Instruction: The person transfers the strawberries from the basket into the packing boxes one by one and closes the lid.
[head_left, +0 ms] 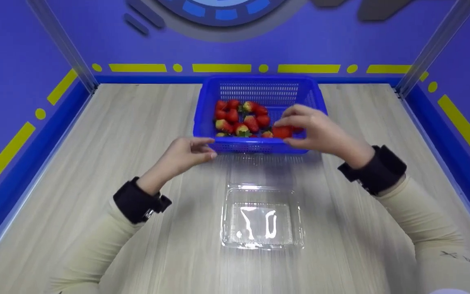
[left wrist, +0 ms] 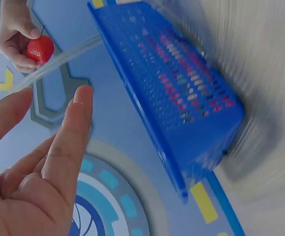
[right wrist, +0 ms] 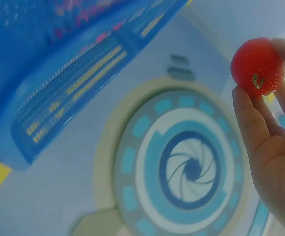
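A red strawberry (right wrist: 258, 66) is pinched between the thumb and fingers of my right hand (head_left: 314, 128), above the right front part of the blue basket (head_left: 259, 145). In the left wrist view the same strawberry (left wrist: 40, 49) shows, held up beyond the basket's rim. Several strawberries (head_left: 231, 115) with green leaves lie in the basket, mostly in its left and middle part. My left hand (head_left: 184, 153) is by the basket's front left corner, thumb and forefinger apart, with nothing between them. Whether it touches the rim cannot be told.
A clear plastic clamshell box (head_left: 227, 220) lies on the wooden table (head_left: 137, 118) in front of the basket, its lid side towards the basket. Blue panels with yellow marks (head_left: 221, 68) border the table at the back and both sides.
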A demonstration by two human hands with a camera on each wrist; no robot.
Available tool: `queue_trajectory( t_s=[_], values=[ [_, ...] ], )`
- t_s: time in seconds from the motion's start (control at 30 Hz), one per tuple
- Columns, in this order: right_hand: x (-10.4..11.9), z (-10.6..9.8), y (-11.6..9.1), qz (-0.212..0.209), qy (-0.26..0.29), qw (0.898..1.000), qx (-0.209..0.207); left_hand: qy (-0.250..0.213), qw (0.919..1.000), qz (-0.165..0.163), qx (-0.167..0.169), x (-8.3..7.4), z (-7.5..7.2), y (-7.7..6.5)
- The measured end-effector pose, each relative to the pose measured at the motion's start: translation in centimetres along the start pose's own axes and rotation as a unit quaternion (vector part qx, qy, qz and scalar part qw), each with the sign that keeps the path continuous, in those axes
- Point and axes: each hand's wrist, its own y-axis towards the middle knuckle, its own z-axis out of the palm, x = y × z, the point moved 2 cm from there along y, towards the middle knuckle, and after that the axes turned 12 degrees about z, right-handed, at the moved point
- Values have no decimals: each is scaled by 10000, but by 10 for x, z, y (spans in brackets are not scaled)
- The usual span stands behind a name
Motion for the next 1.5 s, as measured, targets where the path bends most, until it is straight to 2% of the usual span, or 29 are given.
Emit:
queue_trajectory(
  t_s=[0.17, 0.4, 0.6, 0.73, 0.87, 1.0, 1.2, 1.5],
  values=[
    [17, 19, -23, -659, 36, 9978, 18, -252, 9993, -168, 239, 11, 19, -19],
    [36, 49, -54, -1030, 141, 9939, 360, -563, 9959, -421, 567, 33, 48, -34],
    [52, 76, -71, -870, 86, 9905, 1064, -1061, 9888, -846, 627, 48, 64, -40],
    [57, 92, -81, -713, 37, 9864, 1479, -1461, 9817, -924, 804, 54, 75, -44],
    [56, 102, -89, -696, 8, 9852, 1568, -1655, 9779, -881, 930, 57, 86, -45],
    [54, 109, -96, -683, 95, 9848, 1592, -1607, 9783, -921, 931, 60, 92, -44],
    [52, 117, -104, -489, 59, 9847, 1673, -1788, 9737, -1082, 904, 59, 96, -44],
    [52, 122, -105, -182, 144, 9796, 1998, -2323, 9627, -1061, 895, 59, 99, -48]
  ],
)
